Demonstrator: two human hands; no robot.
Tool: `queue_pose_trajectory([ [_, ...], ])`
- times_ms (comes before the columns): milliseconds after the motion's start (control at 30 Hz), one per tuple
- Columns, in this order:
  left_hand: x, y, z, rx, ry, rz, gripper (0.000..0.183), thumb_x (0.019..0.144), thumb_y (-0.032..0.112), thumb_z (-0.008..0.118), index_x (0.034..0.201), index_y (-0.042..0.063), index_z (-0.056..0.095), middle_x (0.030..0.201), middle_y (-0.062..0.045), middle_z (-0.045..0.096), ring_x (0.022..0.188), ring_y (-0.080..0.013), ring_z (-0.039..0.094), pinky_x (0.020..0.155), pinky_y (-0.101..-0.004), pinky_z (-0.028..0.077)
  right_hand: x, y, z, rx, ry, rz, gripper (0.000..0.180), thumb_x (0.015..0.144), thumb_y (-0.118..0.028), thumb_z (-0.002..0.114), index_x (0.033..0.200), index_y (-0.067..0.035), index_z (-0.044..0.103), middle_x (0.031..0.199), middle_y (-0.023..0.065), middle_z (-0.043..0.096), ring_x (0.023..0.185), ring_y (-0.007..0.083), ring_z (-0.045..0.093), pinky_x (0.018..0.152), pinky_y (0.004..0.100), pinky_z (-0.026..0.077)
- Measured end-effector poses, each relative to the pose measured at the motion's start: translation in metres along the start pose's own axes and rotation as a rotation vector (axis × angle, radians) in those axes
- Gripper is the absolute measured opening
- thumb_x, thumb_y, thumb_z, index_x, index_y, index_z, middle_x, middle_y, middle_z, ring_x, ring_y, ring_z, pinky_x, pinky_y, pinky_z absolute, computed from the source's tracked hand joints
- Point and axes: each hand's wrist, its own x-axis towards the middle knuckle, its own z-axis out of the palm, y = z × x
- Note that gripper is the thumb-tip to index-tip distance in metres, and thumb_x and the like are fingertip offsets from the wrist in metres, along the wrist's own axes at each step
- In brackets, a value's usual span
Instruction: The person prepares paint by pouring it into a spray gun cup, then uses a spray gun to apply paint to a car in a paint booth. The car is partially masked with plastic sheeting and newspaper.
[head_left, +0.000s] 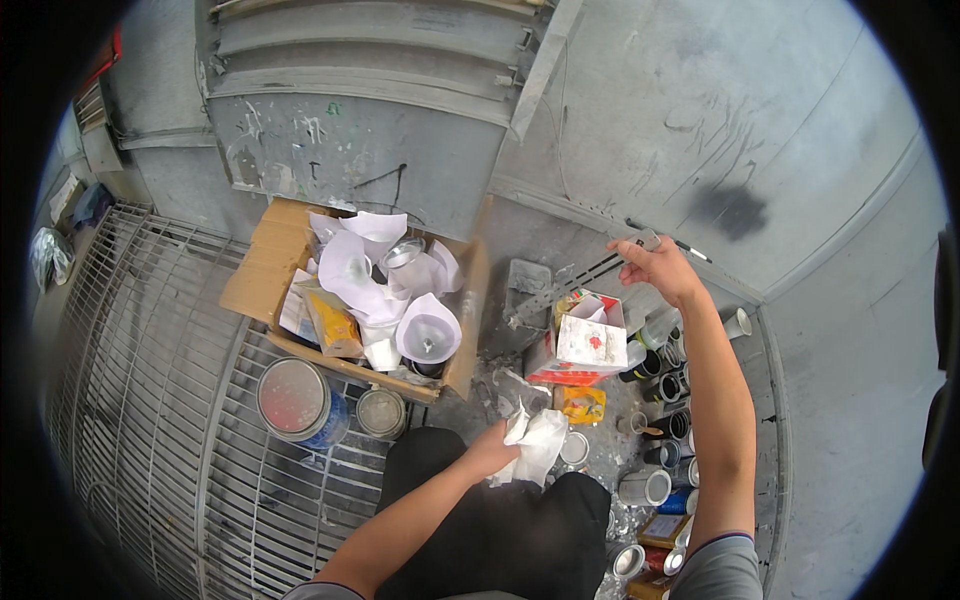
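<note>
My left hand holds crumpled white paper or cloth low in front of my knees. Raised at the right, my right hand grips the upper end of a long flat slotted strip, which slants down to the left. The strip's lower end lies over a grey rectangular tray. Below the strip stands a red and white carton with papers in it. A yellow packet and a round pale lid lie near the wipe.
A cardboard box full of used paper cones stands at the left. Beside it, a large paint can and a smaller tin sit on a metal grating. Cans and cups line the right wall.
</note>
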Motion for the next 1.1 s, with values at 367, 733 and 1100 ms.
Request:
queue_pose_trajectory([
  [367,-0.008,0.009,-0.004,0.086,-0.033,0.001,0.080,0.087,0.026,0.074,0.154,-0.004,0.044,0.146,-0.027,0.058,0.137,-0.0404,0.055,0.114,-0.0416,0.043,0.038,0.091,0.088,-0.252,0.064,-0.148,0.024,0.101,-0.023,0.071,0.115,-0.005,0.080,0.078,0.0066,0.072,0.070,0.0132,0.068,0.067,0.0318,0.056],
  [733,-0.013,0.010,0.000,-0.038,-0.052,0.013,0.072,0.087,0.024,0.073,0.149,-0.003,0.049,0.143,-0.027,0.060,0.134,-0.0389,0.057,0.111,-0.0414,0.045,0.053,0.155,0.131,-0.144,0.003,0.032,0.027,0.099,-0.028,0.075,0.108,-0.004,0.081,0.076,0.0078,0.073,0.064,0.0147,0.069,0.058,0.0311,0.054],
  [1100,-0.004,0.004,-0.001,-0.016,-0.068,0.014,0.075,0.086,0.025,0.074,0.152,-0.002,0.047,0.144,-0.025,0.061,0.134,-0.0371,0.059,0.111,-0.0404,0.046,0.011,0.043,0.060,-0.153,-0.104,0.070,0.034,0.099,-0.033,0.075,0.109,-0.001,0.081,0.075,0.0056,0.071,0.069,0.0140,0.067,0.068,0.0296,0.056],
])
